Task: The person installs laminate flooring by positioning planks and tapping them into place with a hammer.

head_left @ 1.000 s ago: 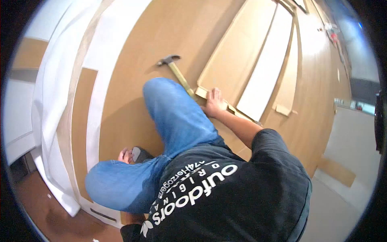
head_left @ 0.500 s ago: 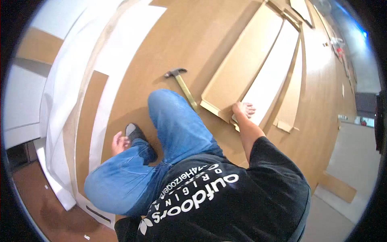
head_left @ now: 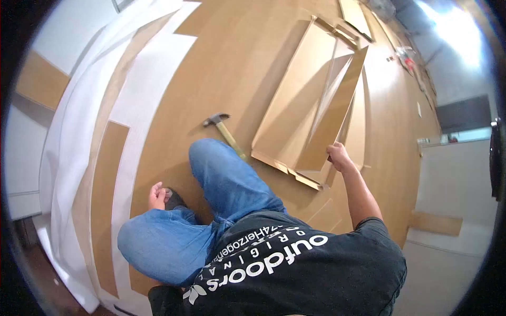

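My right hand [head_left: 339, 156] grips the near right edge of a long narrow panel [head_left: 337, 113]. The panel stands tilted on its long edge, its brown face toward me and a strip of its white side showing behind. It rests within an open, shallow cardboard box [head_left: 279, 124], whose near flap is folded out. My left hand [head_left: 157, 196] is beside my left knee, fingers loosely curled and apart, holding nothing. A claw hammer [head_left: 225, 131] with a yellowish handle lies on the brown wood-look surface between my right knee and the box.
White sheeting [head_left: 74, 142] and a white-and-brown panel strip [head_left: 108, 205] run along the left. Another flat panel [head_left: 356, 20] lies beyond the box. A small brown board [head_left: 436, 223] is at the far right, and red and clear items [head_left: 407, 59] lie farther off.
My right hand has gone from resting on the white panel to gripping its edge. The panel has been tipped up from lying flat, so its brown face shows.
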The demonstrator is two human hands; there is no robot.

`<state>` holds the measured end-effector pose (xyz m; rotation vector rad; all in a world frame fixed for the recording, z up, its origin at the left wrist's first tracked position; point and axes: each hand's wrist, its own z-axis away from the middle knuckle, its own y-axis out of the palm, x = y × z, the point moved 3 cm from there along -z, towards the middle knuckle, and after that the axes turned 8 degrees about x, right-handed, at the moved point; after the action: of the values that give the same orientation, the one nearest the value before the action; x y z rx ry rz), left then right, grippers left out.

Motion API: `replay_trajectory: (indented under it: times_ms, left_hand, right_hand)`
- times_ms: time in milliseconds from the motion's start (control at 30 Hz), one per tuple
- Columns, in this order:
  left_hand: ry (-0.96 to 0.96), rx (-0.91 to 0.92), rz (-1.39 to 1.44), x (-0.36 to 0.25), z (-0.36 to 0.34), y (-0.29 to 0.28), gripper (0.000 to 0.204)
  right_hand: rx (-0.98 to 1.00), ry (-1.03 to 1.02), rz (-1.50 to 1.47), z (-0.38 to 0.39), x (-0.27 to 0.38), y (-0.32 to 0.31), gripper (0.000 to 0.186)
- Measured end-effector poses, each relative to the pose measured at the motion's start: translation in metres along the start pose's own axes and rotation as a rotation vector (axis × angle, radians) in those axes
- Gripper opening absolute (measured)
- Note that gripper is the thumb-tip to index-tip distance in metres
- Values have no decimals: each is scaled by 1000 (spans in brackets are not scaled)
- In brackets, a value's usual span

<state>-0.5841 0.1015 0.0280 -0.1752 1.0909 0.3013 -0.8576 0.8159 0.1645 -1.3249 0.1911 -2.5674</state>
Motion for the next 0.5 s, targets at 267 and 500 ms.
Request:
replay_trajectory:
  times_ms: [267, 500]
  left_hand:
    - [-150, 670, 241, -137, -36, 97, 55]
    - [-5, 870, 9, -248, -47, 226, 79]
  right_hand:
    - [542, -30, -1136, 60, 17, 59, 11]
    - [639, 114, -936, 83, 70, 292, 6]
